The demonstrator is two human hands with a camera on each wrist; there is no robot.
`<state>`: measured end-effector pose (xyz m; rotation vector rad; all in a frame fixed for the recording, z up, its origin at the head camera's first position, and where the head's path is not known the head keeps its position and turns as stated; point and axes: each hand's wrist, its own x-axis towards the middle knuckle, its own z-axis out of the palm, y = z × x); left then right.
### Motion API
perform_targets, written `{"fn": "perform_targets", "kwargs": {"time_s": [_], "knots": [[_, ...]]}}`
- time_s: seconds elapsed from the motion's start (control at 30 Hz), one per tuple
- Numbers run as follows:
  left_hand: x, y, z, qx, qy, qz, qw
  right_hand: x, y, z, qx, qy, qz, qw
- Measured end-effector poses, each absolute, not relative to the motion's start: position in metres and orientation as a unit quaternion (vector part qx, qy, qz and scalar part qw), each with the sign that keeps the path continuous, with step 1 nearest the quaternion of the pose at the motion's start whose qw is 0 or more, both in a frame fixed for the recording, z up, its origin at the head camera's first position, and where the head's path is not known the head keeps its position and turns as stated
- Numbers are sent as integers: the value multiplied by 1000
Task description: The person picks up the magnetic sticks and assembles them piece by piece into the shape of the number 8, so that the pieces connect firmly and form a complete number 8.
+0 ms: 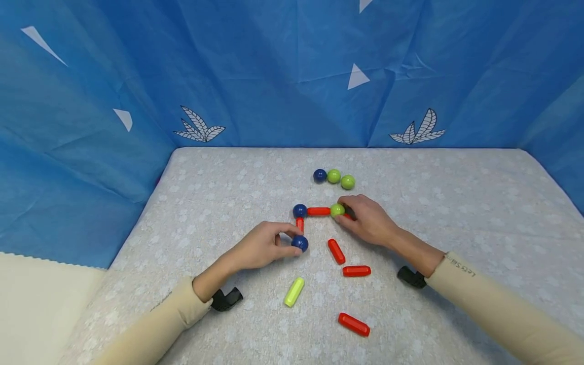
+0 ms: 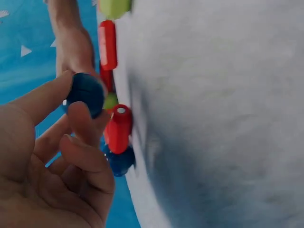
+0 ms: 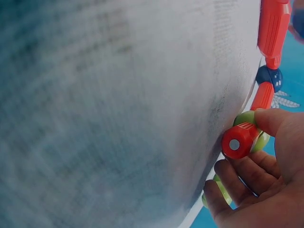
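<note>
My left hand (image 1: 261, 247) pinches a dark blue ball (image 1: 299, 244) between thumb and fingers, near the free end of a red rod (image 1: 299, 225). In the left wrist view this ball (image 2: 86, 94) is raised off the cloth, apart from the rod's bare metal-dotted end (image 2: 121, 111). That rod meets a second blue ball (image 1: 299, 211) at a corner, from which another red rod (image 1: 318, 211) runs right to a green ball (image 1: 336, 209). My right hand (image 1: 368, 221) holds this green ball, and a further red rod (image 3: 239, 141) sticks out from it.
A blue ball (image 1: 320, 176) and two green balls (image 1: 334, 176) sit in a row behind. Loose red rods (image 1: 336, 251) and one yellow-green rod (image 1: 294, 292) lie toward the front. Blue curtain (image 1: 283, 76) hangs along the far edge of the cloth-covered table (image 1: 456, 203).
</note>
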<state>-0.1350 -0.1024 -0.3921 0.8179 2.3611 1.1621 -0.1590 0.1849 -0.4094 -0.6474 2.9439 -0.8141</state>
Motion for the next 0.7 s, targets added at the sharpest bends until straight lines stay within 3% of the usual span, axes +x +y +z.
{"fn": "perform_targets", "kwargs": {"time_s": [0.33,0.7], "knots": [[-132,-105,-403,330,851,371,170,-159,184,-409,-208,942,-261,14],[-135,-107,-403,324,855,359,186,-159,184,-410,-209,942,-263,9]]}}
